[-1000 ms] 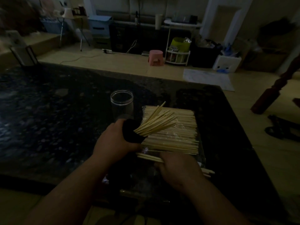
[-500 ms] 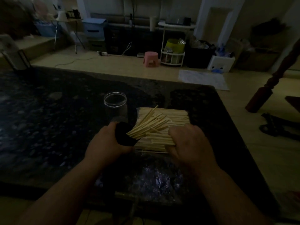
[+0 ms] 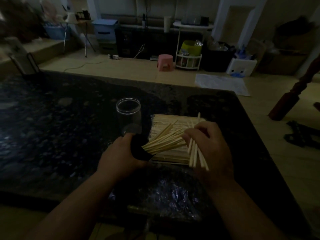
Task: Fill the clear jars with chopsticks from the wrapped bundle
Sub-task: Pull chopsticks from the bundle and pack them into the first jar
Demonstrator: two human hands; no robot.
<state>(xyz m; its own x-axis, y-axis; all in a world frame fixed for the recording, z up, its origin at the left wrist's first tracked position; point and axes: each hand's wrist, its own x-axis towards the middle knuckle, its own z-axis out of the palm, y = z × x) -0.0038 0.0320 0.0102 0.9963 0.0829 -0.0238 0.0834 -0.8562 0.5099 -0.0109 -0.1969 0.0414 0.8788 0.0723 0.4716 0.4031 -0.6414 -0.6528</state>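
The dark speckled tabletop [image 3: 52, 135] fills the lower half of the view. Left of centre, the left hand [image 3: 121, 156] has its fingers wrapped round the held jar [image 3: 138, 150], which looks dark in this light and is tilted with its mouth toward 2 o'clock. At 12 o'clock from that hand, just beyond it, the empty jar [image 3: 128, 110] stands upright on the tabletop. The fanned chopsticks [image 3: 164, 140] project from the held jar toward 2 o'clock, passing over the wrapped bundle [image 3: 173, 121], which lies flat on the tabletop at 3 o'clock from the empty jar. Right of centre, the right hand [image 3: 213, 148] hangs over the bundle's right end, its fingers clenched on a few loose chopsticks [image 3: 194, 155] that run roughly from 12 to 6 o'clock. On the floor at 12 o'clock stands a pink stool [image 3: 165, 62].
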